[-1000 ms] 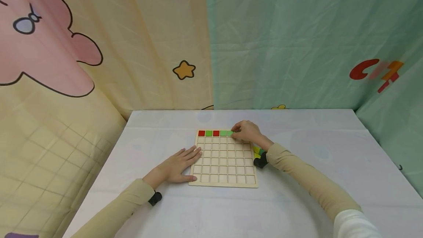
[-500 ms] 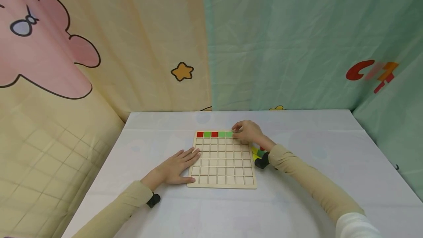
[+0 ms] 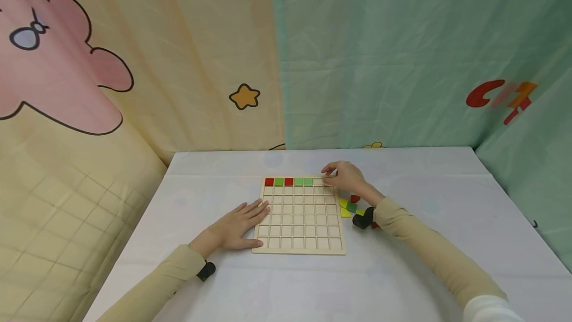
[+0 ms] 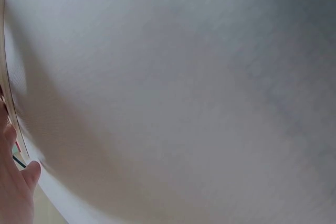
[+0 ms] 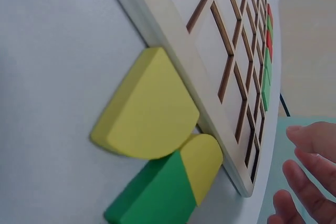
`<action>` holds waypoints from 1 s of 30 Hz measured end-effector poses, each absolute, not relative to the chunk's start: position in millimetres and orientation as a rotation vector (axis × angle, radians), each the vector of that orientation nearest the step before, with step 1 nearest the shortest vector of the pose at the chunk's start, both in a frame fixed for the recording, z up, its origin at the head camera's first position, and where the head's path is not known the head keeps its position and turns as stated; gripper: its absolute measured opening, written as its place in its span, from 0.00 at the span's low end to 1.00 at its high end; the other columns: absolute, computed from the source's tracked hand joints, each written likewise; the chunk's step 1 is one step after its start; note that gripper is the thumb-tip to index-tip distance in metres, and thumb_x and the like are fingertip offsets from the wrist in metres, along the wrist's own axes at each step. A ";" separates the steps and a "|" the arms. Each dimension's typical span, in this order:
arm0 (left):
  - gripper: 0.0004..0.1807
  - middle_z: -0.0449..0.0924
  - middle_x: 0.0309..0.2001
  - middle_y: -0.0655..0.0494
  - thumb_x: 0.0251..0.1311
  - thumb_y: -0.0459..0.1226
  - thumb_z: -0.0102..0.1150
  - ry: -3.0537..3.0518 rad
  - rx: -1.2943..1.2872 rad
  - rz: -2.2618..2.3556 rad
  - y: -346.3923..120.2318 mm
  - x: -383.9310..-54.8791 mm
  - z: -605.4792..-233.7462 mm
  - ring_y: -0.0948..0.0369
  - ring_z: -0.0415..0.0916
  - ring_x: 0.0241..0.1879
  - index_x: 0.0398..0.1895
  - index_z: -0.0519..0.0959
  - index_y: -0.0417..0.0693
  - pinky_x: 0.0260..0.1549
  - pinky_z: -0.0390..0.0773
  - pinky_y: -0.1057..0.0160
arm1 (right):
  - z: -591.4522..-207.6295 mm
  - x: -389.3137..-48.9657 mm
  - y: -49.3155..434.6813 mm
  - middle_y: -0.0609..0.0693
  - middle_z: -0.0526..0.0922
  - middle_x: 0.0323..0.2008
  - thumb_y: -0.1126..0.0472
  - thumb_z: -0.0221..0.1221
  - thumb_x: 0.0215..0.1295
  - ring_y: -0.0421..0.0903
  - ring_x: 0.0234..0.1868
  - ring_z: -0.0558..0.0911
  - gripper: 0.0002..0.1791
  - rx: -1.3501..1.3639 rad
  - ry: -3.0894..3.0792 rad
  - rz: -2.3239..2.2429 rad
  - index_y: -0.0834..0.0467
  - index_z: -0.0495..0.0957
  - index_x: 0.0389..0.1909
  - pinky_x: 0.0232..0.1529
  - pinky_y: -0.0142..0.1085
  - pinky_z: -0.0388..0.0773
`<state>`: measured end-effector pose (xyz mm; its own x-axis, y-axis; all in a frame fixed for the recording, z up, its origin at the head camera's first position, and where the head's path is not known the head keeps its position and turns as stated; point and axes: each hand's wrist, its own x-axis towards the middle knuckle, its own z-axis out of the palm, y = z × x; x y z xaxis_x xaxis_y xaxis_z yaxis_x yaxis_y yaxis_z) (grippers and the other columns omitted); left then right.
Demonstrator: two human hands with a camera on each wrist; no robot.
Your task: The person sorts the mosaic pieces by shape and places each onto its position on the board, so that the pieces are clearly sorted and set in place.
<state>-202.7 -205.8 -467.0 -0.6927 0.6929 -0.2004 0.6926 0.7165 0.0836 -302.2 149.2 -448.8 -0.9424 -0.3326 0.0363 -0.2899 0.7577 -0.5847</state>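
A pale wooden grid board (image 3: 304, 220) lies on the table. Along its far row sit square tiles: a red tile (image 3: 269, 182), a green tile (image 3: 279, 182), another red tile (image 3: 288, 182) and two light green tiles (image 3: 303, 181). My left hand (image 3: 234, 226) rests spread on the board's left edge. Above the far right corner hovers my right hand (image 3: 347, 177), fingers loosely bent. In the right wrist view, this hand (image 5: 310, 177) shows nothing between thumb and fingers. A yellow rounded wedge (image 5: 149, 108) touches the board's side, beside a green block (image 5: 152, 195) and a smaller yellow piece (image 5: 205, 161).
Loose pieces, among them a red one (image 3: 355, 198), lie right of the board, partly hidden by the black wrist camera (image 3: 364, 218). A white cloth covers the table (image 3: 286, 287). Printed curtains (image 3: 380, 63) hang behind it and at both sides.
My right hand has moved right, away from the light green tiles toward the board's far right corner. More of the loose pieces show now. The left hand stays on the board.
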 end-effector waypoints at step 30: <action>0.49 0.42 0.78 0.53 0.62 0.67 0.42 2.703 1.145 0.007 -205.4 -201.8 -463.1 0.53 0.40 0.77 0.77 0.45 0.49 0.72 0.49 0.44 | -436.1 -261.1 207.7 0.54 0.86 0.40 0.56 0.67 0.57 0.46 0.33 0.74 0.18 -0.412 2.995 -0.873 0.59 0.83 0.47 0.31 0.33 0.70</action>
